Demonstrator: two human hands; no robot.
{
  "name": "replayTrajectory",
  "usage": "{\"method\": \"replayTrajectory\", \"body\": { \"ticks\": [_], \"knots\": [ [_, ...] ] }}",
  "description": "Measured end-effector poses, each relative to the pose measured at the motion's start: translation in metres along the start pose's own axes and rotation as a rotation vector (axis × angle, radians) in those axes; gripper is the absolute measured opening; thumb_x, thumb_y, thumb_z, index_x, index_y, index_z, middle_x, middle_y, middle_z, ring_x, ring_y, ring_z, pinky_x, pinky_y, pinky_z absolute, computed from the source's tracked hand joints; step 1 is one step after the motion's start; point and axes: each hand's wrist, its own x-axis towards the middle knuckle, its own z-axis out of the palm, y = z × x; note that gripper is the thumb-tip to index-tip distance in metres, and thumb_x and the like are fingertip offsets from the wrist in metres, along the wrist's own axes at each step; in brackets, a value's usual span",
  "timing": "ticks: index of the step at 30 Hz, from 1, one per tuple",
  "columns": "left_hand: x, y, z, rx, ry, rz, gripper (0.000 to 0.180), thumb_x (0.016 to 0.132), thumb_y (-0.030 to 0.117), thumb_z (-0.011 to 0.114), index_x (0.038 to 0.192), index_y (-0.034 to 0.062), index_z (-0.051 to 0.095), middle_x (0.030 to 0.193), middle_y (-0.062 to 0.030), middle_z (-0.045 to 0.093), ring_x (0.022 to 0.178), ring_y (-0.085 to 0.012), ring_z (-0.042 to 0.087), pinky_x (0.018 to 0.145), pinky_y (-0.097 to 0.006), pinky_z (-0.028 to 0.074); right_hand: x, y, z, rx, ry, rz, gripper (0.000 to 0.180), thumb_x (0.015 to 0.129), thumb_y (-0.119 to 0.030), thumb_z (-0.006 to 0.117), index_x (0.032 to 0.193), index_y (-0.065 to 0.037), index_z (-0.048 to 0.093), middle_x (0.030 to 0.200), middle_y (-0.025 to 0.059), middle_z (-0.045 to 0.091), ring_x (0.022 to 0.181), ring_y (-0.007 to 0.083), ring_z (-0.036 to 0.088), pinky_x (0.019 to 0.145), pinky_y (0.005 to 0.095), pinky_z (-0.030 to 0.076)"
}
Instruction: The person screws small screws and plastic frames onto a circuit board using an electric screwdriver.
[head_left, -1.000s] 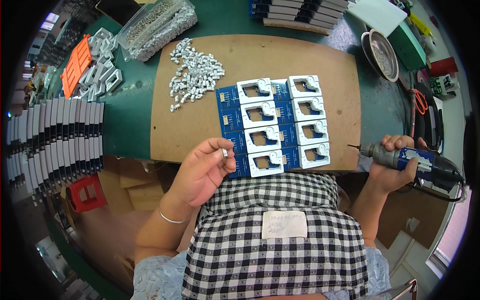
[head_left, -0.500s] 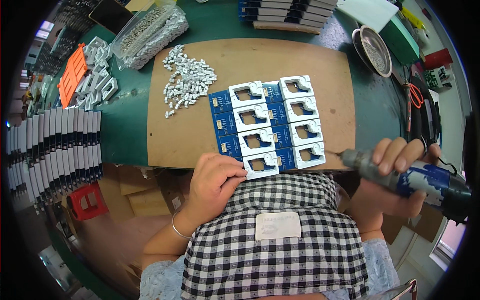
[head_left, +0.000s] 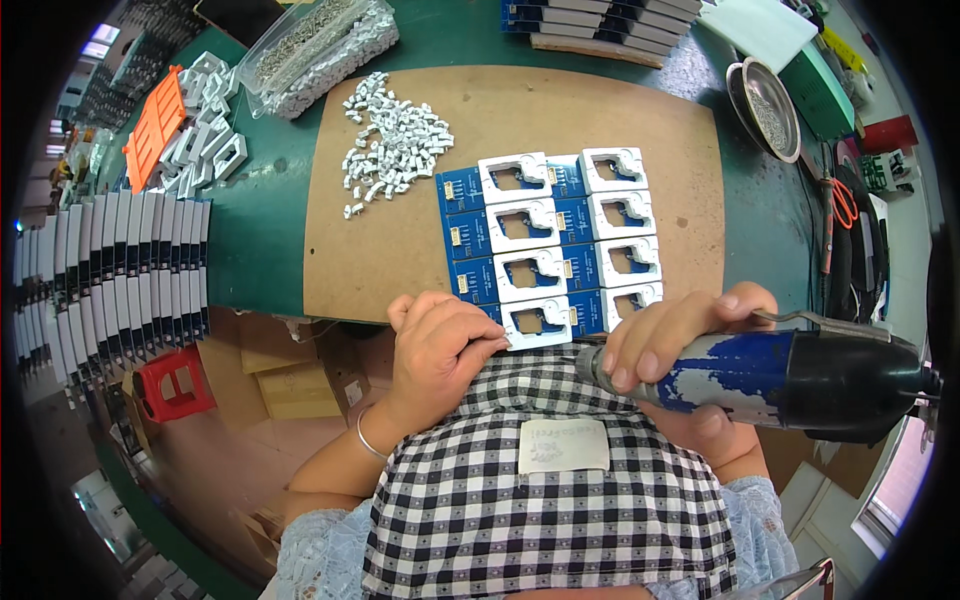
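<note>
A panel of blue circuit boards (head_left: 470, 236) lies at the near edge of the brown work board, with several white plastic frames (head_left: 525, 222) set on it in two columns. My left hand (head_left: 440, 345) is closed at the nearest left frame (head_left: 552, 338), thumb and forefinger pressed together on its lower left corner. In my right hand (head_left: 665, 335) is a blue and black electric screwdriver (head_left: 740, 375), its worn grey nose pointing left. The nose is just below the nearest right frame, partly covered by my fingers; the bit's tip cannot be made out.
Small white plastic pieces (head_left: 400, 140) lie heaped left of the panel. Beyond them stands a clear tub (head_left: 265, 75) of screws and white parts. An orange tray (head_left: 155, 130), stacked boards (head_left: 130, 280) and metal bowls (head_left: 770, 110) surround the brown work board (head_left: 380, 270).
My right hand has brought the screwdriver leftward and closer to the panel's near right edge. My left hand stays at the frame's corner. The whole view has shifted slightly.
</note>
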Motion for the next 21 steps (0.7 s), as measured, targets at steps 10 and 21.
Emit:
{"method": "replayTrajectory", "body": {
  "ticks": [10, 21],
  "knots": [
    [0.000, -0.002, 0.002, 0.109, 0.060, 0.178, 0.023, 0.067, 0.002, 0.073, 0.085, 0.0151, 0.069, 0.086, 0.0052, 0.062, 0.084, -0.0168, 0.056, 0.079, -0.035, 0.030, 0.005, 0.001, 0.003, -0.051, -0.094, -0.099, 0.065, 0.082, -0.037, 0.075, 0.129, -0.016, 0.034, 0.084, 0.0092, 0.062, 0.073, 0.0260, 0.064, 0.072, 0.0432, 0.052],
    [0.003, -0.005, 0.001, 0.169, 0.034, 0.380, 0.026, 0.063, 0.003, 0.075, 0.084, 0.0149, 0.065, 0.088, 0.0036, 0.063, 0.081, -0.0173, 0.059, 0.078, -0.037, 0.032, 0.022, 0.018, 0.015, -0.091, -0.280, -0.270, 0.066, 0.086, -0.036, 0.073, 0.130, -0.010, 0.031, 0.088, 0.0132, 0.061, 0.074, 0.0281, 0.063, 0.069, 0.0445, 0.052]
  ]
}}
